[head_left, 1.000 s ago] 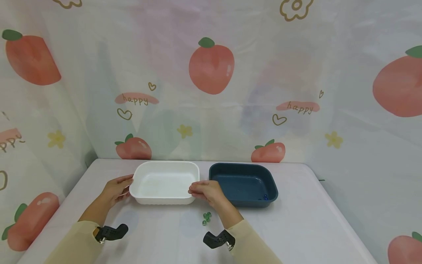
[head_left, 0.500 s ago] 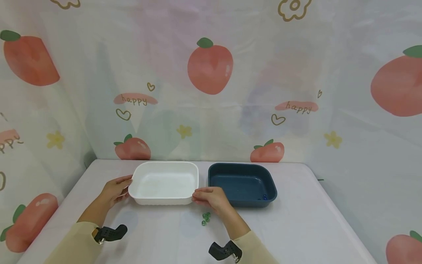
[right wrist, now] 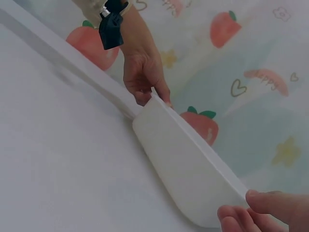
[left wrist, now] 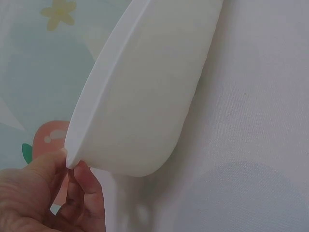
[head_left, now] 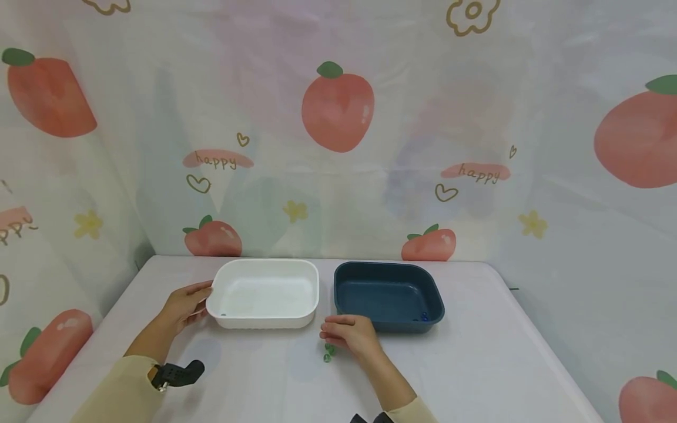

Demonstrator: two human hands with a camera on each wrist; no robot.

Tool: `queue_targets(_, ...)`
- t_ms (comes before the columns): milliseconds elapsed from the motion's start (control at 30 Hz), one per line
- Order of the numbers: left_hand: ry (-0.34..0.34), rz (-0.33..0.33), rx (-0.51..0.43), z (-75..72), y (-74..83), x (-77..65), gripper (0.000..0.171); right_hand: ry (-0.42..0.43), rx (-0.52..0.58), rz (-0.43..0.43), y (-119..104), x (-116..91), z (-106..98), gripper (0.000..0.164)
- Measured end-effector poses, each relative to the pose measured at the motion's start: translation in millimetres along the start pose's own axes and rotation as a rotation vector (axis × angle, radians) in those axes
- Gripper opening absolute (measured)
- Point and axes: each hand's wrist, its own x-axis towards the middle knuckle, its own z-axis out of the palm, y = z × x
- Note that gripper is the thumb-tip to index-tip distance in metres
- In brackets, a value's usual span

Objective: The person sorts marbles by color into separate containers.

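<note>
A white plastic basin [head_left: 264,294] stands on the table at the middle left, with one small green marble [head_left: 223,315] in its near left corner. My left hand [head_left: 185,305] pinches its left rim between thumb and fingers; the left wrist view shows the thumb [left wrist: 50,164] on top of the rim. My right hand [head_left: 351,335] holds nothing visible, its fingers loosely bent just above several green marbles [head_left: 328,356] on the cloth, which it partly hides. In the right wrist view, the right fingers [right wrist: 236,217] overlap the basin's near corner.
To the right of the white basin sits a dark blue basin [head_left: 388,294], with a few blue marbles [head_left: 425,316] in its near right corner. A white cloth covers the table [head_left: 476,364]. A fruit-printed curtain [head_left: 338,188] rises behind it.
My right hand has drawn back from the white basin's right side toward me, over the green marbles. A green marble now shows in the white basin. My left hand has stayed on the rim.
</note>
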Motion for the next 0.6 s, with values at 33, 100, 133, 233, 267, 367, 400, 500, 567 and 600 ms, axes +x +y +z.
queue_targets(33,-0.001,0.002,0.002,0.0,0.0,0.3,0.054,0.003,0.001,-0.011,1.1,-1.8,-2.0,0.04)
queue_targets(100,0.0,0.003,0.001,-0.1,-0.5,0.9,0.054,0.01,0.019,-0.011,2.9,-5.0,-5.7,0.04)
queue_targets(133,0.0,0.003,-0.001,-0.1,-0.7,1.2,0.054,0.013,0.022,-0.013,3.8,-6.4,-7.5,0.041)
queue_targets(233,-0.001,0.003,0.001,-0.1,-1.1,2.3,0.054,0.031,0.011,-0.011,6.9,-10.1,-12.8,0.04)
queue_targets(267,0.001,-0.002,0.003,0.0,-1.1,2.8,0.053,0.039,0.0,-0.01,8.0,-11.2,-14.4,0.04)
queue_targets(367,0.0,-0.001,0.007,-0.3,-1.3,3.6,0.053,0.064,-0.033,-0.005,11.4,-14.2,-18.4,0.039)
queue_targets(400,0.0,-0.001,0.007,-0.4,-1.4,3.7,0.053,0.072,-0.043,-0.007,12.6,-15.3,-19.5,0.038)
queue_targets(500,-0.003,0.006,0.008,-0.5,-2.1,3.3,0.053,0.098,-0.06,-0.012,16.2,-17.0,-22.3,0.038)
queue_targets(567,-0.004,0.009,0.006,-0.4,-2.8,3.4,0.054,0.115,-0.07,-0.015,18.9,-17.3,-23.6,0.038)
queue_targets(600,-0.005,0.009,0.007,-0.4,-3.3,4.0,0.054,0.122,-0.076,-0.017,20.5,-16.9,-24.4,0.038)
